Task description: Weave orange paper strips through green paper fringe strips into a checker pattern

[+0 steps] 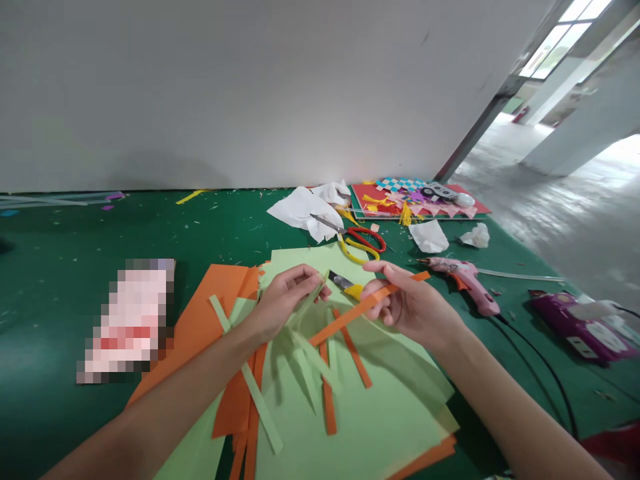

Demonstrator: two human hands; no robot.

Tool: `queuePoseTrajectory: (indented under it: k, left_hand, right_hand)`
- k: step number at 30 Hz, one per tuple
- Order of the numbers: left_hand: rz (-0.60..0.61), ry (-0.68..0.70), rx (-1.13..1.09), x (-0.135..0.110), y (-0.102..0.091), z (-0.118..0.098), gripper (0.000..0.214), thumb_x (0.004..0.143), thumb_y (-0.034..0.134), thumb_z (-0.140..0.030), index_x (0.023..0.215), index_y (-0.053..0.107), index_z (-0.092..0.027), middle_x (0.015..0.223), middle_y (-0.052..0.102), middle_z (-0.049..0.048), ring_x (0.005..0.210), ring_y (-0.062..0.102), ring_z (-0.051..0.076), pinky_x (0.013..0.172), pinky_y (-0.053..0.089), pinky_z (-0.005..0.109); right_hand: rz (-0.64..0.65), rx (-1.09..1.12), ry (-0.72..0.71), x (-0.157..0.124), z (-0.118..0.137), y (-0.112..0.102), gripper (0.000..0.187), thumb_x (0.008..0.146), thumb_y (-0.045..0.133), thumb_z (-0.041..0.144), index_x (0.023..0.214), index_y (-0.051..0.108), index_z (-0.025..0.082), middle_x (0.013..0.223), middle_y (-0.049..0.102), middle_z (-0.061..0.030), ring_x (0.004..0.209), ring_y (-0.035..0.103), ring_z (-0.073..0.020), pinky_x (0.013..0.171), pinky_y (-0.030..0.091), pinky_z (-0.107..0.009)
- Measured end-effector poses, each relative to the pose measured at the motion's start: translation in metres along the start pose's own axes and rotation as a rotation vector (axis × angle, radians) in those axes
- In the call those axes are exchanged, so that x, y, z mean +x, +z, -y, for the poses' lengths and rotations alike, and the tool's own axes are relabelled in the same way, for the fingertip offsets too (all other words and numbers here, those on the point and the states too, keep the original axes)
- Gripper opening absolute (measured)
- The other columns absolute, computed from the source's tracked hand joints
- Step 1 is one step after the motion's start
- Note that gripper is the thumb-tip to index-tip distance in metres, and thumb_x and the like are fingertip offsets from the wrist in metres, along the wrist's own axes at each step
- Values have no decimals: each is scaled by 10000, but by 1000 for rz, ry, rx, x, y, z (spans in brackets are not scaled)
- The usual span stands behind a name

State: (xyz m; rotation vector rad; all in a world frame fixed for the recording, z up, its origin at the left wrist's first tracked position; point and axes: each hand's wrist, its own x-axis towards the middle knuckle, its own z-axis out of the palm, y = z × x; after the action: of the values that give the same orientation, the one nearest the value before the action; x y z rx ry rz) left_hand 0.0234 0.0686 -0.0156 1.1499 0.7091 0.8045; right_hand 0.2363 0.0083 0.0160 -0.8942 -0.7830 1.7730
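My left hand [285, 297] is closed in a pinch on a pale green paper strip [307, 303] that slants up to the right. My right hand [407, 303] pinches a long orange paper strip [350, 317] that runs down-left under the green one. Both hands hover over a light green paper sheet [370, 413]. Several loose green and orange strips lie on it, among them an orange strip [357, 357]. An orange sheet [210, 313] lies under the left side. A yellow utility knife [347, 285] rests between my hands.
Red and yellow scissors [357, 240] lie beyond the sheets by crumpled white paper [300, 210]. A pink glue gun [467, 280] with its black cable lies right, near a purple box [575, 327]. Woven coloured paper crafts [415, 197] sit at the back. The green table [60, 280] has scraps.
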Motion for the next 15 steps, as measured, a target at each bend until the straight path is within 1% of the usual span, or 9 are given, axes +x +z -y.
queuePoseTrajectory:
  k: [3, 6, 8, 11, 15]
  left_hand:
    - [-34, -12, 33, 0, 0, -1, 220, 834, 659, -372, 741, 590, -185, 756, 646, 23, 716, 585, 148, 699, 445, 258]
    - [-73, -51, 82, 0, -1, -1, 203, 827, 663, -367, 736, 594, -200, 708, 642, 8, 670, 573, 138, 629, 426, 237]
    - [-41, -71, 60, -1, -1, -1, 178, 831, 661, -336, 744, 580, -203, 705, 654, 5, 679, 577, 135, 623, 415, 231]
    - [15, -64, -3, -1, -1, -2, 163, 839, 656, -308, 759, 571, -193, 726, 664, 9, 707, 580, 130, 668, 416, 233]
    - [14, -56, -51, 0, -1, -2, 182, 835, 663, -314, 747, 581, -177, 718, 657, 17, 713, 592, 139, 695, 430, 250]
  right_hand:
    - [-115, 38, -37, 1, 4, 0, 227, 900, 548, 350, 1065, 597, 201, 793, 710, -18, 615, 693, -102, 480, 537, -141]
    - [-156, 90, -66, 2, 7, 2, 200, 913, 532, 338, 1077, 587, 237, 815, 706, 3, 652, 689, -86, 506, 535, -126]
    - [-174, 133, -85, 1, 8, 2, 174, 936, 492, 322, 1062, 589, 252, 805, 705, 19, 643, 685, -75, 512, 531, -120]
    - [-214, 153, -113, 1, 8, 1, 167, 954, 458, 299, 1040, 596, 261, 794, 704, 34, 632, 684, -66, 508, 530, -118]
    - [-230, 130, -139, 2, 9, -1, 166, 949, 471, 295, 1057, 595, 273, 831, 712, 34, 675, 697, -76, 526, 546, -124]
